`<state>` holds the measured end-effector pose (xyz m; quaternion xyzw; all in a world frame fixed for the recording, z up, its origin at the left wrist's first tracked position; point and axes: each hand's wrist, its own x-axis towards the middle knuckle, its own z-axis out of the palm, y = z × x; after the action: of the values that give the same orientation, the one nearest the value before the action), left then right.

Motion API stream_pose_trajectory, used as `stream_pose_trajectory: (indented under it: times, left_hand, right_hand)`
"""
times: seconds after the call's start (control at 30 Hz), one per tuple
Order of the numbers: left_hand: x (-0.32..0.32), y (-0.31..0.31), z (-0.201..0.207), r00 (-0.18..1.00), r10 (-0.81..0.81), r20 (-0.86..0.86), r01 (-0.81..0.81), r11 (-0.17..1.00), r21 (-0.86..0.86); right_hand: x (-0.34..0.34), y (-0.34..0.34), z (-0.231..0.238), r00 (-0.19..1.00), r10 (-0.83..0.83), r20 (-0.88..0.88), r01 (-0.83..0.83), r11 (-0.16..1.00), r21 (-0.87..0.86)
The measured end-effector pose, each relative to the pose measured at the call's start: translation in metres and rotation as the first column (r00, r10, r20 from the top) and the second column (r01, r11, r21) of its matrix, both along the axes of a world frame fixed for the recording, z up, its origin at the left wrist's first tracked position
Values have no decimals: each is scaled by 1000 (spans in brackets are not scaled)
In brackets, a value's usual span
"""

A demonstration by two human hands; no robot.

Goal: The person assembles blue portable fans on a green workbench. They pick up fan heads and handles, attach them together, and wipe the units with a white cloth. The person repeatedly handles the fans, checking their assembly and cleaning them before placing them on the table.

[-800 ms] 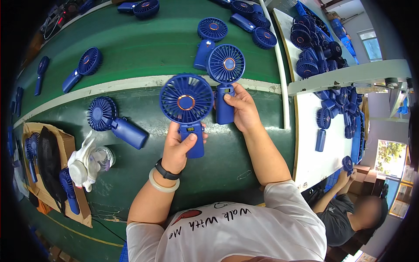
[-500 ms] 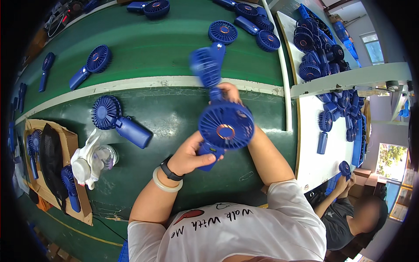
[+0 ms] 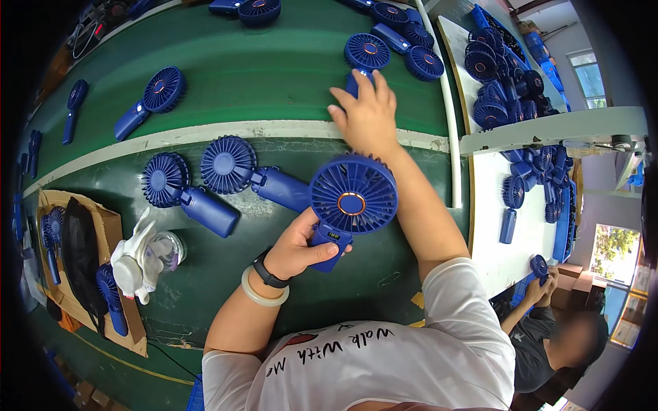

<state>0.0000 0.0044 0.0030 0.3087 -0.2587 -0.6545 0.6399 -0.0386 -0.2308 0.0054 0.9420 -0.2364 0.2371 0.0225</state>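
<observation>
My left hand [image 3: 301,248] is closed round the handle of a blue handheld fan [image 3: 353,195], its round grille upright and a small lit display below it. My right hand [image 3: 369,116] stretches over the green conveyor belt [image 3: 260,75], fingers spread at the handle of another handheld fan [image 3: 367,52]; whether they touch it I cannot tell. Left of the held fan, two more handheld fans, one nearer [image 3: 229,164] and one farther left [image 3: 166,179], lie on the dark green table [image 3: 226,274], grilles toward the far left.
More fans lie along the belt, one at its left [image 3: 163,90]. A cardboard box [image 3: 127,322], white gloves [image 3: 131,266] and a clear jar [image 3: 171,250] stand at left. Right, a white table [image 3: 488,226] bears heaped fans [image 3: 483,61]; a co-worker [image 3: 541,342] holds one there.
My right hand has let go of a second fan, which now lies on the table at left, and has moved out over the belt. Fans on the belt have shifted slightly right.
</observation>
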Motion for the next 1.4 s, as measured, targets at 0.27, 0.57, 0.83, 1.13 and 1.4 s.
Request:
stream_pose_trajectory:
  times: [0.27, 0.57, 0.83, 1.13, 1.4]
  left_hand:
    - [-11, -6, 0, 978, 202, 51, -206, 975, 84]
    - [-13, -7, -3, 740, 635, 221, -647, 762, -21]
    - [-2, -4, 4, 909, 400, -122, -382, 913, 147]
    - [-1, -3, 2, 913, 379, -150, -359, 922, 143]
    - [-2, -2, 2, 902, 410, -134, -390, 908, 154]
  right_hand:
    - [-26, -62, -6, 907, -415, -72, 419, 874, 245]
    - [-79, 36, 35, 650, -415, 636, -648, -741, 178]
    - [-76, 75, 29, 591, -449, 670, -661, -746, 83]
    - [-79, 70, 31, 697, -409, 589, -670, -665, 332]
    - [-73, 68, 26, 821, -396, 411, -520, -221, 825]
